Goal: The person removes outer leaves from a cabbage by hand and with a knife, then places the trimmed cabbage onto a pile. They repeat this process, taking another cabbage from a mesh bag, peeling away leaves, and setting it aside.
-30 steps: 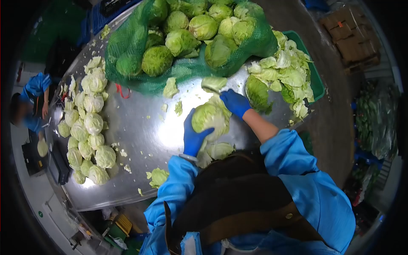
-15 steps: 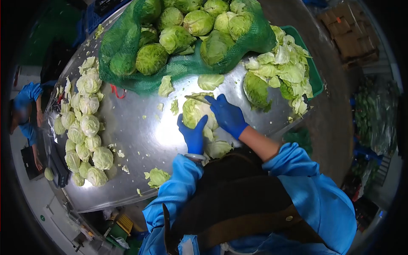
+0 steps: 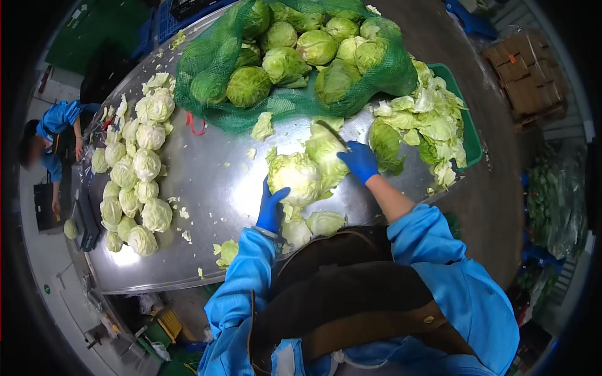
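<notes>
My left hand (image 3: 271, 205), in a blue glove, holds a pale cabbage (image 3: 294, 179) by its left and lower side. A knife (image 3: 332, 131) is in my gloved right hand (image 3: 360, 161), its blade angled up and left over a detached leaf (image 3: 325, 154). That leaf lies against the cabbage's right side. More loose leaves (image 3: 325, 223) rest on the metal table (image 3: 207, 169) near my apron.
A green net bag (image 3: 238, 116) of cabbages lies at the table's far side. Leaves heap over a green crate (image 3: 469, 128) at the right. Trimmed cabbages (image 3: 147, 164) cover the left side. Another person (image 3: 59, 122) stands beyond the left edge.
My right hand has moved right with the knife, away from the cabbage. A large leaf now stands apart from the cabbage. The view has shifted slightly.
</notes>
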`<state>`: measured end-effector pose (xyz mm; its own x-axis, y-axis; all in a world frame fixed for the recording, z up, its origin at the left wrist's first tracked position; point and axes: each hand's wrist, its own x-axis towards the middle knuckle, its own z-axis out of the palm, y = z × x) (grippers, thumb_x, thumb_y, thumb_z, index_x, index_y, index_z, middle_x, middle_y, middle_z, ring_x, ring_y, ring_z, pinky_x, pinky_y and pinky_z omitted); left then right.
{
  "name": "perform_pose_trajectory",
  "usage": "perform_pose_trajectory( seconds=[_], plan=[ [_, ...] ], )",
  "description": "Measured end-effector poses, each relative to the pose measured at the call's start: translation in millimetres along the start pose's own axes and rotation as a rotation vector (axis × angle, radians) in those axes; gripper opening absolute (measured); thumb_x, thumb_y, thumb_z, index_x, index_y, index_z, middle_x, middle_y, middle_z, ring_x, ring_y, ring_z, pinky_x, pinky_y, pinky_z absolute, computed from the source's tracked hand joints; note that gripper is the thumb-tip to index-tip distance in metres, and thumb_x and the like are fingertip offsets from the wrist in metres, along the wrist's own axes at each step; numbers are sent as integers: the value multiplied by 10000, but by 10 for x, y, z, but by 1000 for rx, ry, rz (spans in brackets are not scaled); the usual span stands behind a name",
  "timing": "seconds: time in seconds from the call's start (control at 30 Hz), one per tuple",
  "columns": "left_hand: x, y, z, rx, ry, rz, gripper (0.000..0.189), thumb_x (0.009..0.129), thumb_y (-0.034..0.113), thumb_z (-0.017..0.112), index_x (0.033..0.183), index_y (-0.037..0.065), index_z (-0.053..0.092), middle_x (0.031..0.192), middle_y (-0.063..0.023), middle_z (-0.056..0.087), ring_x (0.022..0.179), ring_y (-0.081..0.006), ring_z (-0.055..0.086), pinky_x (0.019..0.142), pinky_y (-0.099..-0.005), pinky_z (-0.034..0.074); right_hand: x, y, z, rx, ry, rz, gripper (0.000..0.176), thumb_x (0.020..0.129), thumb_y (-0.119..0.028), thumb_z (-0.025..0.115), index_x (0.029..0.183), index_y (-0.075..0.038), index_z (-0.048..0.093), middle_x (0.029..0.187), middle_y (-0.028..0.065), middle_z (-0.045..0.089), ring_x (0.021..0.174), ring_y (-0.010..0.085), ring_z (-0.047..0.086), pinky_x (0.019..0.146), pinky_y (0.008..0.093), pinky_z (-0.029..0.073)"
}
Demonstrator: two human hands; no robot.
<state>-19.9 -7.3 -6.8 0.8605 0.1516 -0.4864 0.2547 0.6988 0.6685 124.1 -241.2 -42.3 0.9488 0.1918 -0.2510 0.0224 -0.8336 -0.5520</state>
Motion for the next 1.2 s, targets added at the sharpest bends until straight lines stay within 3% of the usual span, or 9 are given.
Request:
perform_pose_trajectory(
  seconds=[0.17,0.3,0.4,0.57,0.7,0.77,0.87,1.0,1.2],
  plan=[
    [99,116,-87,339,-202,-33,852,730,-1,757,1462,46,325,1375,-144,481,1247,-252,493,1042,-379,429,-204,-264,-263,102,135,-233,468,817,-414,687,1163,-106,624,1082,131,640,918,344,649,807,423,520],
    [261,340,82,676,-286,2,921,712,29,820,1478,43,308,1339,-147,515,1199,-252,536,1013,-362,466,-347,-637,-271,270,-170,-656,452,867,-355,677,1233,-100,610,1029,133,582,930,300,619,801,393,501],
    [273,318,219,574,40,118,859,714,90,840,1426,1,367,1294,-174,534,1103,-259,590,973,-356,484,-368,-705,-226,275,-192,-278,429,893,-367,645,1227,-98,617,1020,136,581,908,295,615,800,391,500],
    [304,-298,108,744,207,196,912,655,270,895,1352,-63,410,1260,-189,539,1145,-276,540,991,-370,436,-326,-618,-171,116,-148,-339,404,951,-357,539,1275,-119,579,1033,133,569,869,318,617,763,417,502],
    [274,-153,233,651,136,88,916,649,249,897,1357,-58,404,1259,-201,539,1160,-276,537,999,-376,434,-327,-704,-245,-104,-253,-313,401,991,-335,439,1315,-114,525,1041,154,585,865,354,629,742,457,499],
    [211,-163,271,719,108,185,943,651,261,897,1389,-26,384,1319,-189,503,1217,-276,498,1034,-378,408,-26,-495,23,-68,-248,-76,390,988,-385,421,1243,-131,570,1064,201,617,831,384,651,737,495,503],
    [118,-223,247,889,37,395,948,663,269,891,1416,18,373,1385,-166,454,1280,-269,443,1073,-381,370,296,-88,415,-38,-282,-192,494,942,-505,479,1133,-73,624,983,201,656,920,392,640,806,472,501],
    [221,99,-4,670,-76,-50,676,722,105,834,1299,-29,508,1153,-125,646,1020,-211,635,913,-330,510,50,-324,73,269,-111,-11,456,790,-387,702,1074,-38,628,948,195,663,899,378,637,762,429,500],
    [459,431,15,834,-313,-54,894,670,176,882,1394,-17,393,1287,-127,565,1155,-215,560,1007,-351,452,-30,-308,-56,230,27,-179,422,802,-282,706,1161,-92,594,1095,145,614,917,341,627,787,431,504]
  ],
)
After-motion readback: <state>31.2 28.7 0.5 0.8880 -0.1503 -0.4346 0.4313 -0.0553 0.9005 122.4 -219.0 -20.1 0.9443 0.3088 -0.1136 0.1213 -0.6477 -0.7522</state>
